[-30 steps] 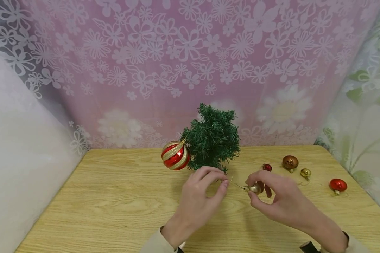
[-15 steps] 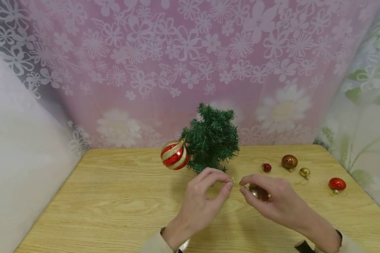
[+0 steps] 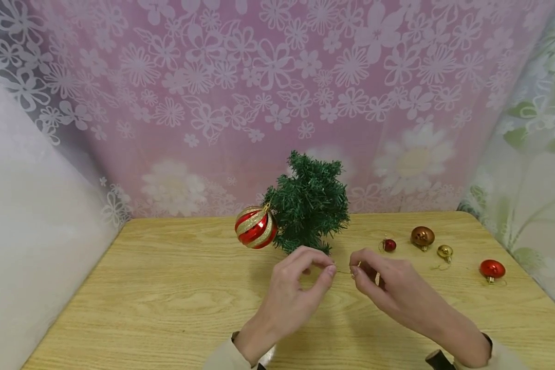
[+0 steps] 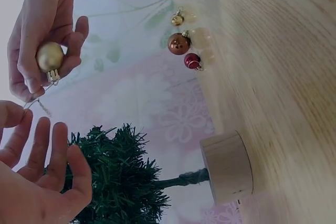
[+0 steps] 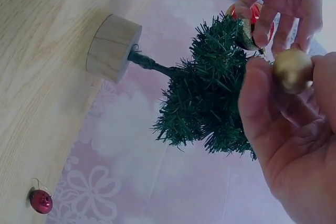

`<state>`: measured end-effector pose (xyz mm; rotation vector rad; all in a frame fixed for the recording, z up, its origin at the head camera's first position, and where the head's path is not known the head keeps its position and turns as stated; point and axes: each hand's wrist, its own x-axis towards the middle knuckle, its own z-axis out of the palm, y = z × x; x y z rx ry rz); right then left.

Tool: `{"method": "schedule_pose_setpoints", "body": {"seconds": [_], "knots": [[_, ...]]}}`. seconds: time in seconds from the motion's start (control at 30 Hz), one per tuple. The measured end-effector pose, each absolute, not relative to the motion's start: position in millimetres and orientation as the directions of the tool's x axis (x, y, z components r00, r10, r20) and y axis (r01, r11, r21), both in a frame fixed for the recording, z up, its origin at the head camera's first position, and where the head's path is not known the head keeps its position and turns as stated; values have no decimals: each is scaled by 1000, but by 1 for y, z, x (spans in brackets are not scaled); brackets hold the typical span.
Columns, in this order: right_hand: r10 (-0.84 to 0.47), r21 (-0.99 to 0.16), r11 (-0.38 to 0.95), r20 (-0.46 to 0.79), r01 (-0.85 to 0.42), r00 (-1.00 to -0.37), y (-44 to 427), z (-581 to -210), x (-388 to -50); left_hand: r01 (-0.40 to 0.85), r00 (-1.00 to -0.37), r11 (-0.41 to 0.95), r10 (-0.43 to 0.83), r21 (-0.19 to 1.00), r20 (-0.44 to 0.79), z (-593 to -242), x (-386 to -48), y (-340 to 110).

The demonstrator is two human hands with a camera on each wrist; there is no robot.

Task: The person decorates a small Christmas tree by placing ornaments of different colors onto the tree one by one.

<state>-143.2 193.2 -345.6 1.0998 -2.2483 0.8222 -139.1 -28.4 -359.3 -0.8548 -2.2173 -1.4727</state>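
Observation:
A matte gold ball (image 4: 50,56) with a metal cap lies within the fingers of my right hand (image 3: 404,295); the right wrist view also shows the gold ball (image 5: 293,71). From the cap a thin loop (image 4: 32,102) runs to my left hand (image 3: 291,298), whose thumb and index finger pinch its end while the other fingers stand spread. My right thumb and index finger pinch near the cap. Behind both hands stands a small green tree (image 3: 310,200) on a round wooden base (image 4: 227,167).
A large red and gold striped ball (image 3: 256,227) hangs at the tree's left side. On the table (image 3: 157,293) to the right lie a dark red ball (image 3: 389,245), a brown ball (image 3: 423,236), a small gold ball (image 3: 445,252) and a red ball (image 3: 492,269).
My right hand has turned and moved slightly left, and the gold ball, seen before in the head view, is now hidden there by the fingers. The left hand has shifted only a little.

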Motion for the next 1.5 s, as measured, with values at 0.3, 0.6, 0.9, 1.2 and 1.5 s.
{"method": "schedule_pose_setpoints", "body": {"seconds": [0.3,0.6,0.9,1.2,1.5], "knots": [[-438,-306,545,689,-780,-577,187,-340,-141,555,-825,272,297,786,480,-352,-142,-29],[-283,-419,526,734,-740,-617,167,-324,-146,528,-846,276,256,803,468,-327,-150,-37],[-225,-499,463,733,-732,-642,152,-313,-158,575,-817,372,213,728,536,-307,-162,-41],[-147,-521,499,737,-693,-660,137,-297,-180,560,-820,415,154,717,551,-289,-181,-42],[-80,-505,579,746,-640,-661,127,-290,-196,528,-823,440,54,726,565,-284,-194,-34]]}}
